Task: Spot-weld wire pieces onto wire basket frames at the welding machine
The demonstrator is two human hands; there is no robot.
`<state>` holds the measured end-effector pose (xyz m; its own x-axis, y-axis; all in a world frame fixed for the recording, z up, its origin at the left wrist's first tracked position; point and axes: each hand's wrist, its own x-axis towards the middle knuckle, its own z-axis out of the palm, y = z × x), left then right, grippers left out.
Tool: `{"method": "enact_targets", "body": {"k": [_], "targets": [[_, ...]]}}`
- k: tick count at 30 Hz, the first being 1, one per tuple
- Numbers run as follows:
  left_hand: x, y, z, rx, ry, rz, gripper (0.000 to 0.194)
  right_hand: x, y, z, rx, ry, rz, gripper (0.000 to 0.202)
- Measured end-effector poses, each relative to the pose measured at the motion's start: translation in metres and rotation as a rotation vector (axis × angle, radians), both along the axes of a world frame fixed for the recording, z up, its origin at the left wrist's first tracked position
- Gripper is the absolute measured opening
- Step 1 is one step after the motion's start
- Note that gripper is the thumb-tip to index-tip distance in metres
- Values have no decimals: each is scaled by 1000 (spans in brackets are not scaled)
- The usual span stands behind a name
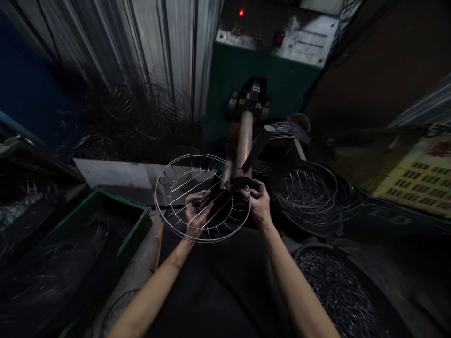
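Observation:
A round wire basket (201, 238), with a double rim and parallel bars across its base, is tilted at the tip of a spot welder's arms (244, 150). My right hand (260, 203) pinches the basket's right edge, close against the lower end of the thick arm. Through the wires my left hand (196, 213) shows behind the basket's bars. Its fingers are curled and the thumb stands a little apart; whatever lies in them, if anything, is too dark to name.
The green machine body (225, 80) has a lit red lamp (241, 12). At right are stacked wire rounds (306, 192), a tub of short metal pieces (331, 281) and a yellow crate (419, 173). A green bin (143, 211) stands at left; a pale board (112, 173) lies behind.

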<state>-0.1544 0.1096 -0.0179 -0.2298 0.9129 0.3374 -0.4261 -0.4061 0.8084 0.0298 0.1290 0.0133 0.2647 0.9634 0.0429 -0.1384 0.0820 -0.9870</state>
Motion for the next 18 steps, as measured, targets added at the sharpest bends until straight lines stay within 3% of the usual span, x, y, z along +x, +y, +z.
{"method": "enact_targets", "body": {"k": [12,18], "targets": [[-9,-6,5,-7,56,15,36,-12,-6,4,30,19,21,54],[-13,-11,21,-14,89,34,35,-20,-9,22,-17,32,28,56]]}}
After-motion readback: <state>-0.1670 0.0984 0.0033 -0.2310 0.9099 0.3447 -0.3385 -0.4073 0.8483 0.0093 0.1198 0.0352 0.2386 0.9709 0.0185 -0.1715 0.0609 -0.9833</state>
